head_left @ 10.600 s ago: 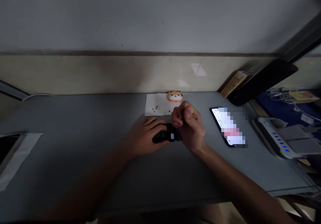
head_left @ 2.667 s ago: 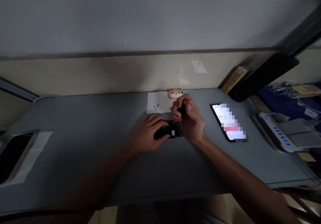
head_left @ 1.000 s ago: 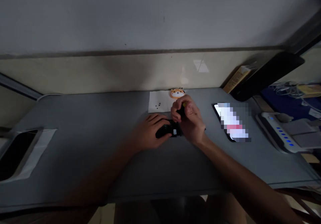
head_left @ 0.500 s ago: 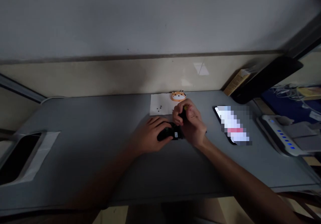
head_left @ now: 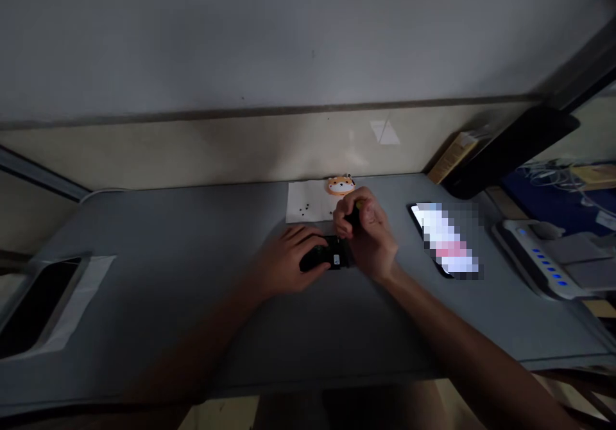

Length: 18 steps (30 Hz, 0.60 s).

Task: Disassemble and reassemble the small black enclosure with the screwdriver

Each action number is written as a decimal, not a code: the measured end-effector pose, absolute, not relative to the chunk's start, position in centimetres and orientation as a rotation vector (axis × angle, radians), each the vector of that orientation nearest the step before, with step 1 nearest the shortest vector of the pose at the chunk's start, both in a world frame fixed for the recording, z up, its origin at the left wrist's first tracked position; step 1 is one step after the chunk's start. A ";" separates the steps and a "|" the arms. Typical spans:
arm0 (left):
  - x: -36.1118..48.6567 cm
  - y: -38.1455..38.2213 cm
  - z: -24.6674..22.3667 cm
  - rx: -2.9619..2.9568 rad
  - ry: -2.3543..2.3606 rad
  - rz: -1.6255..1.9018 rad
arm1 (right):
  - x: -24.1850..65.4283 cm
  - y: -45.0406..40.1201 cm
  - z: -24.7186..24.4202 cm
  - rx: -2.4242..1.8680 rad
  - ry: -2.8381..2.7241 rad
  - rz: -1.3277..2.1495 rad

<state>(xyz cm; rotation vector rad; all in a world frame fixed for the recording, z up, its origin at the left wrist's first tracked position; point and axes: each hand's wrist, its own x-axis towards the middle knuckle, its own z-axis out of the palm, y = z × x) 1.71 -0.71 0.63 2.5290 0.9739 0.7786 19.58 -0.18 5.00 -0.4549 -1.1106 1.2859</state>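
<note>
On the desk in front of me lies a flat black phone-like device (head_left: 335, 250) with a small white label. My left hand (head_left: 297, 257) grips its left end, thumb along the near edge and fingers over the far edge. My right hand (head_left: 366, 228) is closed in an upright fist over the device's right part, around a screwdriver (head_left: 357, 215) with a black handle and a yellow end; its tip is hidden. Just behind the hands, several tiny dark screws (head_left: 304, 209) lie on a white paper sheet (head_left: 315, 199), beside an orange animal-face case (head_left: 341, 185).
A lit phone (head_left: 443, 240), its screen blurred out, lies to the right. Beyond it stand a white power strip (head_left: 534, 257) with blue lights and a long black object (head_left: 514, 154). A dark tablet-like slab (head_left: 41, 305) rests on paper at the left. A wall (head_left: 216, 147) bounds the desk's back.
Both hands stay around the device with nearly the same grip. My right fist has turned or shifted very slightly to the right; the view has moved a little.
</note>
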 end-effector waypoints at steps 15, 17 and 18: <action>1.8 -0.8 0.6 2.532 0.989 0.761 | 19.3 -0.7 4.9 -0.477 -1.142 1.297; 1.8 -0.8 0.7 2.528 0.994 0.748 | 19.3 -0.7 4.8 -0.489 -1.138 1.299; 1.8 -0.8 0.7 2.524 0.995 0.746 | 19.4 -0.7 4.8 -0.493 -1.133 1.299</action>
